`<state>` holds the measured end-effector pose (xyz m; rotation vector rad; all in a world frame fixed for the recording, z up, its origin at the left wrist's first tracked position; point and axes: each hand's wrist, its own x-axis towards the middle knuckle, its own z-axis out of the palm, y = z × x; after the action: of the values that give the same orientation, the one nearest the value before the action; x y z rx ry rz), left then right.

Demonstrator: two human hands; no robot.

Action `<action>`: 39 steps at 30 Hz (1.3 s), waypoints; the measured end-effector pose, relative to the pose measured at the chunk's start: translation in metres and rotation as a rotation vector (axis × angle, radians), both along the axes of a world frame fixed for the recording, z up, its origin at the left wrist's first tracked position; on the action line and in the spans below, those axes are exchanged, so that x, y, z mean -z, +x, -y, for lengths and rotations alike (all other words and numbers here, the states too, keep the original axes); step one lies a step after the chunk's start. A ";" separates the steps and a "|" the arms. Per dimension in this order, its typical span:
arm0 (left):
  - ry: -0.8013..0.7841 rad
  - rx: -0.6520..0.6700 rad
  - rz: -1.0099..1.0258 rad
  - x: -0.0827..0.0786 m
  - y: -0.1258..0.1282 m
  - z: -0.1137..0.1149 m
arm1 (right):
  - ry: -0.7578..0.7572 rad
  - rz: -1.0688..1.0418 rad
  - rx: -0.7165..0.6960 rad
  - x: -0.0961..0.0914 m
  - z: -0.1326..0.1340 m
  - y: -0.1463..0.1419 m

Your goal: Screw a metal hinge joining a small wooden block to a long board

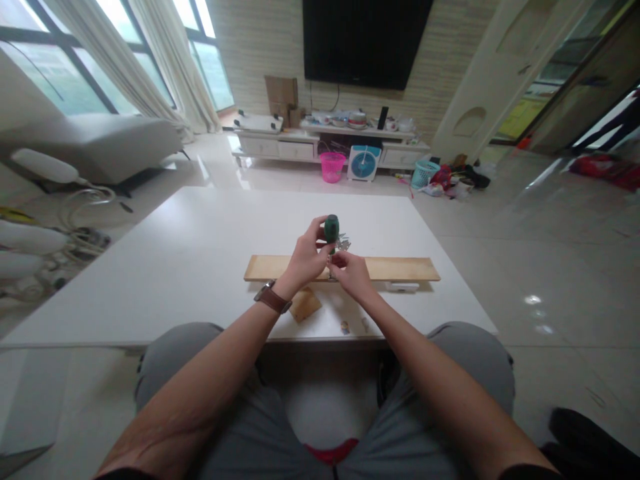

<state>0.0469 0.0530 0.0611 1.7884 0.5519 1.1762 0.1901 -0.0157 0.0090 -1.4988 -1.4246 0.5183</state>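
My left hand (306, 259) is closed around a screwdriver (331, 229) with a dark green handle, held upright with the handle on top. Its shaft points down at a long wooden board (400, 268) lying crosswise on the white table. Close against the lower shaft, my right hand (354, 273) has its fingers pinched together. What they grip is too small and covered to make out. Just behind the fingers shows a cluster of small silvery metal pieces (343, 243). A smaller wooden piece (305, 305) lies on the table below my left wrist.
The white table (165, 267) has its near edge at my knees. A small white object (403, 287) lies by the board's right part, and small stickers or bits (345, 327) near the edge. Beyond stand a pink basket (333, 167), a fan (363, 163) and a low cabinet (257, 146).
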 end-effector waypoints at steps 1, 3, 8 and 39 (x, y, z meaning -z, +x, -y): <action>-0.009 0.020 0.012 0.002 0.000 -0.002 | -0.004 -0.003 -0.011 0.000 0.000 0.000; -0.018 0.065 0.031 0.004 0.000 -0.004 | -0.008 -0.005 -0.017 0.000 0.000 0.000; 0.014 0.073 0.015 0.002 -0.001 -0.001 | -0.007 0.005 -0.001 0.000 0.001 0.001; 0.030 -0.075 -0.076 -0.010 -0.004 0.006 | -0.013 -0.007 0.035 0.005 -0.005 0.001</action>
<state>0.0432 0.0472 0.0715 1.8583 0.6536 1.1765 0.1908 -0.0111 0.0036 -1.5282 -1.3890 0.5115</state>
